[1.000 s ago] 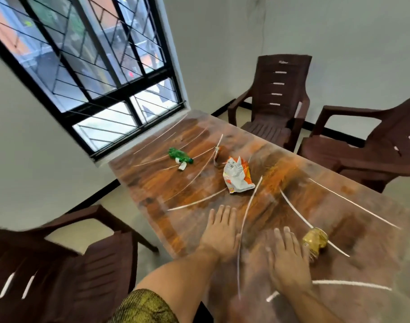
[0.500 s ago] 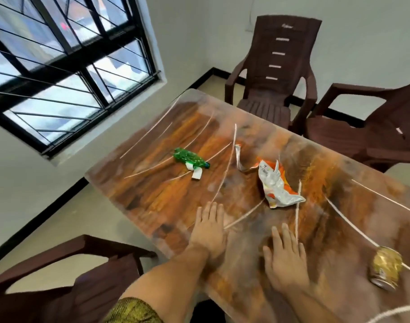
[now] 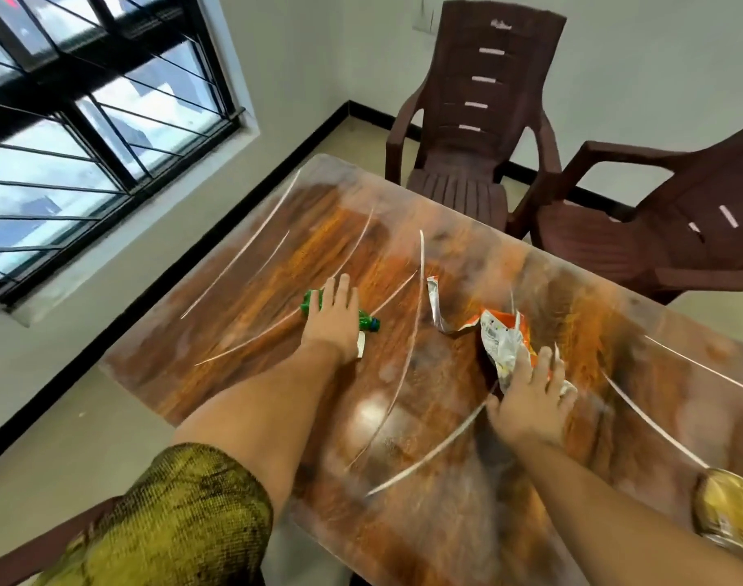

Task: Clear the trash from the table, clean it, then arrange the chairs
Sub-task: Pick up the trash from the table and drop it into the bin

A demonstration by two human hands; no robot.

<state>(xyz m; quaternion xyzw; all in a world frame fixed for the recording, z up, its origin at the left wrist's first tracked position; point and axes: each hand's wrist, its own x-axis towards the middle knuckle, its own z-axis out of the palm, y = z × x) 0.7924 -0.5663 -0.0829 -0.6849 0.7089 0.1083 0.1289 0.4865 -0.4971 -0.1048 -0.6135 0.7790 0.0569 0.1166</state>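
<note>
A crushed green plastic bottle (image 3: 311, 304) lies on the glossy brown table (image 3: 403, 420), left of the middle. My left hand (image 3: 335, 321) lies flat over it with straight fingers, and only the bottle's two ends and a white label scrap show. An orange and white snack wrapper (image 3: 500, 337) lies to the right, with a torn silver strip (image 3: 435, 301) beside it. My right hand (image 3: 530, 395) rests with spread fingers on the wrapper's near end. A crushed gold can (image 3: 725, 511) lies at the table's right near edge.
Two dark brown plastic armchairs (image 3: 479, 120) (image 3: 661, 234) stand at the table's far side. A third chair's arm (image 3: 19, 562) shows at the bottom left. A barred window (image 3: 86, 120) fills the left wall, with bare floor below it.
Both hands left the table's near edge and reached forward. The left hand now covers the green bottle, and the right hand now touches the snack wrapper. The view tilted down.
</note>
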